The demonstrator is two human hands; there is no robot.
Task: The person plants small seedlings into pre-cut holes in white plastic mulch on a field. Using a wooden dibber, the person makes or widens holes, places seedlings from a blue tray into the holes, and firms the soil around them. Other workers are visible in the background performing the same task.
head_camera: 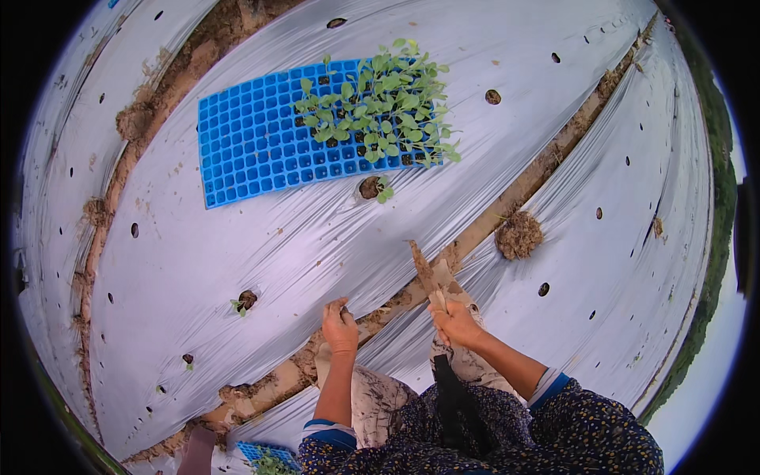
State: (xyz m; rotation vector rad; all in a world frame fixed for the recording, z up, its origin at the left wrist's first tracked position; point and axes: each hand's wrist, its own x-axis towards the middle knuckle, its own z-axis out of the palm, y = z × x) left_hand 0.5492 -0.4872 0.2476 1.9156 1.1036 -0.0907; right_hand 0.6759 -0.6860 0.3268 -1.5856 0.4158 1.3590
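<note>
My right hand (456, 323) is closed around the handle of a soil-caked blade tool (423, 267), its tip directed up and away from me. Over the near edge of the silver plastic mulch (285, 249), my left hand (340, 326) is raised with fingers curled; whether anything small sits in them cannot be made out. Beyond both hands a blue seedling tray (249, 142) rests on the mulch. Leafy green seedlings (392, 101) fill its right part, while many cells at the left hold no plants. Just below the tray, a seedling (385, 191) stands at a soil-filled planting hole (369, 188).
A muddy furrow (534, 172) runs diagonally beneath me between mulched beds. On its right side lies a soil clump (519, 235). Another planted hole (247, 299) is at left. A second blue tray (270, 456) and another person's sleeve (198, 451) show at the bottom.
</note>
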